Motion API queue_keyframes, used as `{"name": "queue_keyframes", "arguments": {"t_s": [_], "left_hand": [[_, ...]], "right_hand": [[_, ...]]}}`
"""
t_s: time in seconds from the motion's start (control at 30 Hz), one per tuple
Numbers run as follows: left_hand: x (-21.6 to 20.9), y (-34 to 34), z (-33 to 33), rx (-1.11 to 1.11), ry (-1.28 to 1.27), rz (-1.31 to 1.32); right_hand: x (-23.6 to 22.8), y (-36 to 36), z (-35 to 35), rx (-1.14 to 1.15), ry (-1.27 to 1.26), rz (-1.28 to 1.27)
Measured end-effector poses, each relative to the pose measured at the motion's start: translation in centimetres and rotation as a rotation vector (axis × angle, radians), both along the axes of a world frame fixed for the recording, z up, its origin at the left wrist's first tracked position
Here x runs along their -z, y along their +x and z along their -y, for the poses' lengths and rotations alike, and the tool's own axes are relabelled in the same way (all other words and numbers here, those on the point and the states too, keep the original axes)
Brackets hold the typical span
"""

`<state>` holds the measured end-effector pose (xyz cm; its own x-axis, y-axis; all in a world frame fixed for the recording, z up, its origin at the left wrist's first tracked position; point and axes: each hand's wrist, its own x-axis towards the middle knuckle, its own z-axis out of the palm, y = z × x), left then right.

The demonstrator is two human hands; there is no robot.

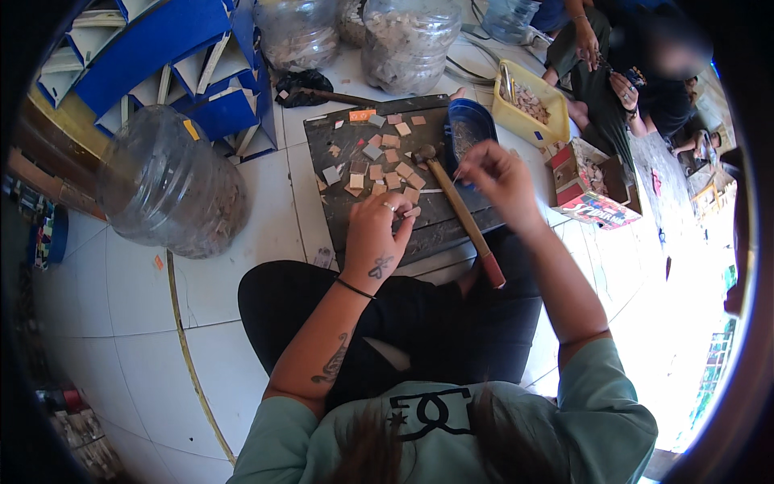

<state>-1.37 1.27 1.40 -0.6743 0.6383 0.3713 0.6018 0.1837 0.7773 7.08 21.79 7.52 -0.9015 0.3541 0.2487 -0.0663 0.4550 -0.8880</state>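
Observation:
My left hand point(376, 234) is closed in a pinch around a small pinkish tile piece point(413, 212), above the near edge of a dark board point(330, 137). To its right, my right hand point(504, 181) is lifted near the blue tray point(471, 108), thumb and fingers drawn together; whatever they hold is too small to make out. Between the hands lies a hammer point(458, 206) with a wooden handle and a red grip end, its head toward the far side. Several small square tiles point(376, 172), mostly tan with some grey, are scattered over the board beyond my left hand.
A yellow bin point(559, 123) of tile pieces and an open cardboard box point(582, 194) stand at the right. Large clear plastic containers point(173, 181) stand left and at the back, near blue-and-white shelving point(157, 52). Another person point(601, 89) sits at the far right.

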Motion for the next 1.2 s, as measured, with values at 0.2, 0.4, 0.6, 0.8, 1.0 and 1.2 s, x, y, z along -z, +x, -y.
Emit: {"name": "queue_keyframes", "arguments": {"t_s": [0.2,0.4,0.6,0.8,1.0,1.2], "left_hand": [[0.1,0.9,1.6,-0.017,0.144,-0.019],[0.4,2.2,2.4,-0.048,0.046,-0.174],[1.1,2.2,2.5,-0.051,0.040,-0.193],[1.1,2.2,2.5,-0.049,0.055,-0.191],[1.1,2.0,2.5,-0.047,0.068,-0.183],[1.3,2.0,2.5,-0.041,0.071,-0.177]], "right_hand": [[3.1,0.8,3.8,0.009,0.286,0.052],[2.8,1.5,5.4,0.068,0.002,0.022],[2.0,2.7,7.2,0.005,0.107,0.014],[1.6,2.6,7.7,-0.004,0.227,-0.001],[1.3,2.5,7.9,-0.021,0.300,0.013],[1.2,2.5,8.0,-0.043,0.339,-0.003]]}}
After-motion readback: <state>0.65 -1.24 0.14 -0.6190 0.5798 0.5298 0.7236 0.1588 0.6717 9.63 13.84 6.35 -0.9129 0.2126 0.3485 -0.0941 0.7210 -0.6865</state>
